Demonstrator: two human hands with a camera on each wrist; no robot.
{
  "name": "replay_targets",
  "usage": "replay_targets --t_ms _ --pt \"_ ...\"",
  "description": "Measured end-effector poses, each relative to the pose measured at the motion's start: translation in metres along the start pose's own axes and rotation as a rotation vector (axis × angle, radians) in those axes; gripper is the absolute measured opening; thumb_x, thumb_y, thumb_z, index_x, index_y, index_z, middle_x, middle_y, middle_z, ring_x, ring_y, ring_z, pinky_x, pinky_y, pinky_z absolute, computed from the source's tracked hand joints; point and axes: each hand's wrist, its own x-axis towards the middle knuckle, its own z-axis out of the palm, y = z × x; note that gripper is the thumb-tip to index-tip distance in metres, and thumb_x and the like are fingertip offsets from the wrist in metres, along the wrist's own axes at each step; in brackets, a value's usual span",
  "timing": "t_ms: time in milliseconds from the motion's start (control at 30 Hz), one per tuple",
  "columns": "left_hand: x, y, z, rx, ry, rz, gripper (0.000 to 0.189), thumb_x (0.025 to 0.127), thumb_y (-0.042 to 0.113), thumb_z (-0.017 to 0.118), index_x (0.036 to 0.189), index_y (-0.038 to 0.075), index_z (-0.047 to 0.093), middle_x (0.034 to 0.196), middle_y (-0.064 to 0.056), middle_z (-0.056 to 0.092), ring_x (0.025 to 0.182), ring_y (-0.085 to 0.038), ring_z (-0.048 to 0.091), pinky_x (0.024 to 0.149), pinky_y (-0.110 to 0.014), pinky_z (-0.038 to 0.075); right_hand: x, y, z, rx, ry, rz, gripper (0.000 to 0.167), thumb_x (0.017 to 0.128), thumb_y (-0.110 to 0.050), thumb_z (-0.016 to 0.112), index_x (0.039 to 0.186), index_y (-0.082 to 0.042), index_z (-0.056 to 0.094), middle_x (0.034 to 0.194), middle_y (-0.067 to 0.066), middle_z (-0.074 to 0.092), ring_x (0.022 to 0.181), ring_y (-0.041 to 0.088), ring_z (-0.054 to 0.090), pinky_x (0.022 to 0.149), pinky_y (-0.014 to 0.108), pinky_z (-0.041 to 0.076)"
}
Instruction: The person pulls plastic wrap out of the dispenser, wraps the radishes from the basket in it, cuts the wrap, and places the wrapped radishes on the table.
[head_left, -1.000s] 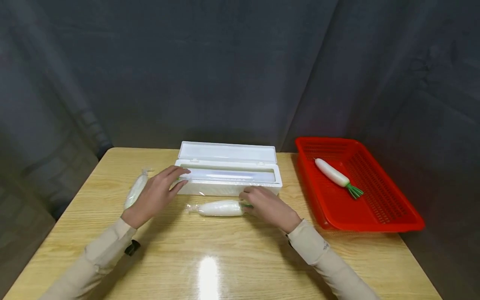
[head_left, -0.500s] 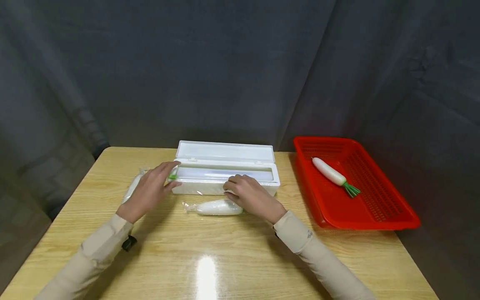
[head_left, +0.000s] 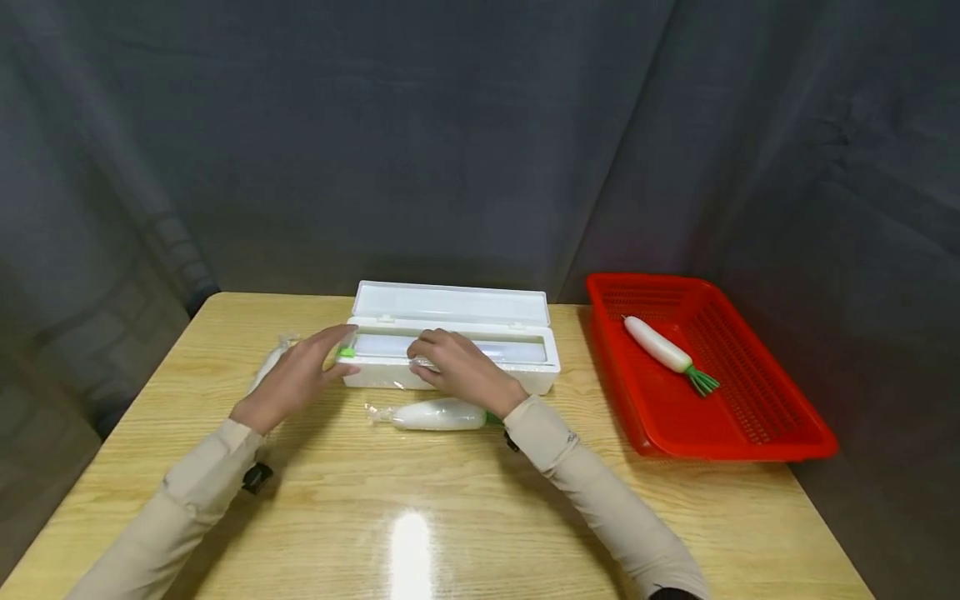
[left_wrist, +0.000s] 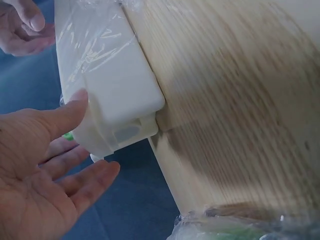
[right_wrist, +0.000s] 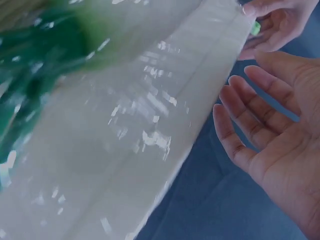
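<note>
The white cling film box (head_left: 450,375) stands with its lid (head_left: 450,303) raised and a roll of film (head_left: 487,351) inside. At its left end is my left hand (head_left: 288,385); the thumb touches the front corner and the loose fingers lie around the end, near a small green piece (head_left: 346,352). My right hand (head_left: 467,367) is over the middle of the box, fingers loosely bent, holding nothing. Before the box lies a white radish (head_left: 438,414) wrapped in clear film, its green leaves (right_wrist: 55,45) partly hidden by the right wrist in the head view.
A second wrapped radish (head_left: 267,364) lies left of the box, partly behind the left hand. On the right stands a red plastic basket (head_left: 750,450) holding an unwrapped radish (head_left: 656,342) with green leaves. Dark curtains (head_left: 450,150) hang behind the wooden table (head_left: 315,517).
My right hand has left the radish's leafy end and moved left and up over the box. My left hand has shifted slightly left, baring the green piece at the box's end.
</note>
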Motion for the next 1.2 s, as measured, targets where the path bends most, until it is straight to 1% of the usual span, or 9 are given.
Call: replay_targets --t_ms 167,333,433,600,700,833,1000,1100,1200 --pt "0.0 -0.003 0.0 -0.003 0.031 0.003 0.06 0.096 0.016 0.077 0.148 -0.002 0.054 0.152 -0.027 0.053 0.137 -0.048 0.053 0.107 -0.062 0.048 0.02 -0.007 0.009 0.009 -0.028 -0.013 0.021 0.105 -0.018 0.066 0.121 -0.006 0.073 0.116 0.007 0.072 0.097 0.017 0.068 0.085 0.031 0.056" --pt "0.002 -0.003 0.001 -0.022 0.068 0.041 0.055 0.093 0.012 0.08 0.142 -0.005 0.06 0.144 -0.027 0.06 0.128 -0.045 0.062 0.099 -0.059 0.054 0.032 -0.012 0.015 -0.012 -0.055 -0.011 0.023 0.106 -0.019 0.065 0.124 -0.005 0.072 0.12 0.008 0.072 0.102 0.018 0.069 0.089 0.031 0.057" --pt "0.004 -0.003 0.002 -0.025 0.068 0.05 0.054 0.092 0.012 0.081 0.139 -0.007 0.062 0.142 -0.029 0.061 0.12 -0.045 0.066 0.095 -0.058 0.056 0.035 -0.013 0.016 -0.017 -0.069 -0.002 0.024 0.106 -0.019 0.065 0.124 -0.005 0.072 0.121 0.007 0.072 0.104 0.018 0.07 0.09 0.03 0.057" --pt "0.004 -0.004 0.002 -0.038 0.042 0.032 0.055 0.094 0.014 0.079 0.14 -0.008 0.06 0.142 -0.03 0.061 0.109 -0.042 0.07 0.088 -0.054 0.059 0.039 -0.014 0.018 -0.012 -0.075 0.003 0.025 0.106 -0.02 0.064 0.126 -0.006 0.072 0.122 0.007 0.072 0.104 0.017 0.07 0.089 0.027 0.057" --pt "0.005 -0.004 0.001 -0.052 0.026 0.025 0.056 0.094 0.013 0.079 0.141 -0.009 0.059 0.143 -0.03 0.059 0.107 -0.041 0.071 0.087 -0.052 0.06 0.042 -0.015 0.018 -0.011 -0.081 0.004 0.026 0.107 -0.02 0.064 0.127 -0.006 0.071 0.123 0.006 0.072 0.105 0.017 0.07 0.089 0.027 0.057" --pt "0.004 -0.005 -0.002 -0.071 0.013 0.001 0.056 0.094 0.01 0.078 0.142 -0.011 0.057 0.143 -0.031 0.058 0.106 -0.042 0.072 0.086 -0.049 0.061 0.051 -0.02 0.021 0.001 -0.089 -0.002 0.026 0.107 -0.02 0.063 0.128 -0.007 0.071 0.125 0.006 0.071 0.105 0.016 0.069 0.089 0.025 0.057" --pt "0.005 -0.004 -0.003 -0.102 0.015 -0.015 0.053 0.094 0.007 0.078 0.14 -0.011 0.058 0.145 -0.032 0.056 0.109 -0.044 0.07 0.088 -0.049 0.061 0.062 -0.025 0.025 -0.004 -0.082 -0.014 0.028 0.107 -0.021 0.063 0.131 -0.007 0.069 0.128 0.006 0.071 0.106 0.015 0.069 0.088 0.024 0.056" --pt "0.007 -0.004 0.0 -0.126 0.015 -0.013 0.049 0.094 0.006 0.078 0.138 -0.009 0.062 0.146 -0.032 0.055 0.112 -0.044 0.069 0.089 -0.048 0.061 0.066 -0.027 0.028 0.001 -0.078 0.005 0.034 0.107 -0.022 0.063 0.139 -0.01 0.066 0.13 0.005 0.071 0.101 0.014 0.069 0.082 0.023 0.056" --pt "0.008 -0.003 0.002 -0.132 0.015 -0.01 0.046 0.093 0.005 0.078 0.136 -0.006 0.065 0.146 -0.03 0.056 0.112 -0.043 0.069 0.087 -0.047 0.062 0.069 -0.028 0.028 0.013 -0.077 0.029 0.038 0.107 -0.022 0.063 0.144 -0.015 0.064 0.128 0.004 0.073 0.091 0.012 0.069 0.073 0.021 0.054"
